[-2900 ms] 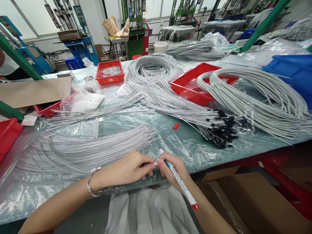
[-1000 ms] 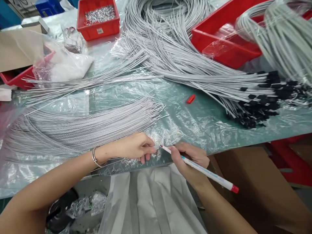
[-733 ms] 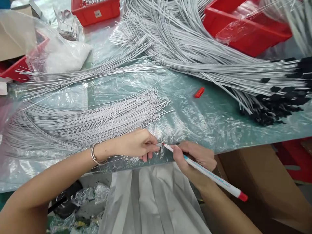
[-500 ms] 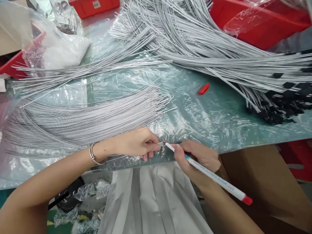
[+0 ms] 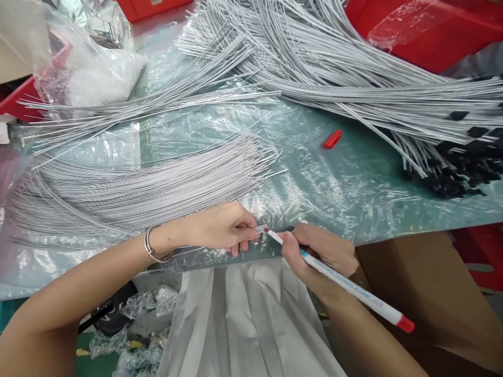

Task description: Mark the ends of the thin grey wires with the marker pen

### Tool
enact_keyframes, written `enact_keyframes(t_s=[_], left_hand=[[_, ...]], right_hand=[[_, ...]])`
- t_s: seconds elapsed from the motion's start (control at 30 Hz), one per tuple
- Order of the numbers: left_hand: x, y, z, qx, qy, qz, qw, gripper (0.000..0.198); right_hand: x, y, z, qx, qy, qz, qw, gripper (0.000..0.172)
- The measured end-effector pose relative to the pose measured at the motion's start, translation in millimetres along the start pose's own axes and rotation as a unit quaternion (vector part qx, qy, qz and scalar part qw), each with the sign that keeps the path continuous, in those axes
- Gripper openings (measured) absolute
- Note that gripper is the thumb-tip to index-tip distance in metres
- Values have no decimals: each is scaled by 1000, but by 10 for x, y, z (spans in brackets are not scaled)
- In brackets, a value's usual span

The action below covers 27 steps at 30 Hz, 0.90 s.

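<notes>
At the table's near edge my left hand is closed in a pinch on a small silvery piece. Its wrist carries a metal bracelet. My right hand grips a white marker pen with a red end cap, its red tip touching that piece. Just beyond my left hand lies a fan of thin grey wires on the plastic-covered table.
A loose red pen cap lies on the plastic sheet. More grey wire bundles with black ends spread across the back and right. Red trays and a white bag sit behind. A cardboard box stands below right.
The view has tilted down and closer to the table edge. My hands have stayed together, the pen tip staying on the small piece pinched in my left hand.
</notes>
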<state>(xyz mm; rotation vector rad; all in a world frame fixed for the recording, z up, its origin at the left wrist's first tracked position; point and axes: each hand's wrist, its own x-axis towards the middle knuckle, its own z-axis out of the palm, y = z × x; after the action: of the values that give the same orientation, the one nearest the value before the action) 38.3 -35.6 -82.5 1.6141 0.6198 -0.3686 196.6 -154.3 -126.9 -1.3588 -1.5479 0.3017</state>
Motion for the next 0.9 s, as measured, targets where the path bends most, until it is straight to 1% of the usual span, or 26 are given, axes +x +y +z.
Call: enact_keyframes(t_s=[0.43,0.57,0.67,0.9], left_hand=[[-3,-11,19,0,7,9,1000,31],[-5,-7,18,-4,8,10,1000,32],[-6,-13,22,-6,10,10,1000,32],[-4,-38,27,-5,8,14,1000,31]], right_hand=[[-29,27,-4,4,-14,-15,1000,30],[-15,11,-14,23,6,8,1000,27],[-22,0,-16,16,18,25,999,24],[-55,18,9,-1,11,23,1000,20]])
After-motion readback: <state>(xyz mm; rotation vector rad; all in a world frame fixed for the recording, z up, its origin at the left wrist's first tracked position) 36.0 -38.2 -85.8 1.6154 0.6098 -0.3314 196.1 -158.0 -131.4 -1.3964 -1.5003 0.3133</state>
